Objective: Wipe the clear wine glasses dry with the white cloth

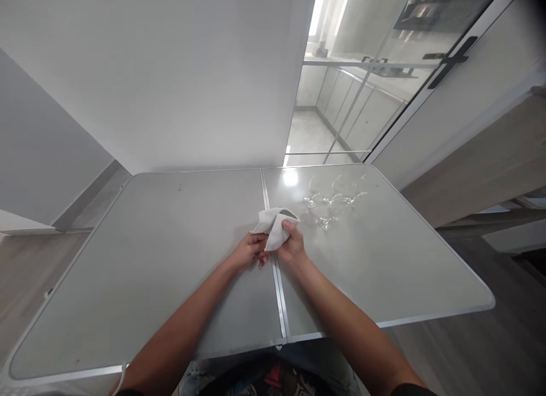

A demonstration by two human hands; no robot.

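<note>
A folded white cloth [277, 224] is held above the middle of the table, near the metal seam. My right hand [293, 243] grips its right side, with the thumb pressed on top. My left hand [251, 250] is closed at the cloth's lower left edge, fingers bent. Whether anything lies wrapped inside the folds is hidden. To the right of the cloth, several clear stemmed glasses stand close together, the nearest glass [325, 222] a short way from my right hand.
The grey folding table [170, 271] has a metal rim and a metal seam [278, 296] down its middle. A white wall [191, 83] rises behind it. Beyond the back right edge is a glass-paned door [362, 94] with a black handle [453, 60].
</note>
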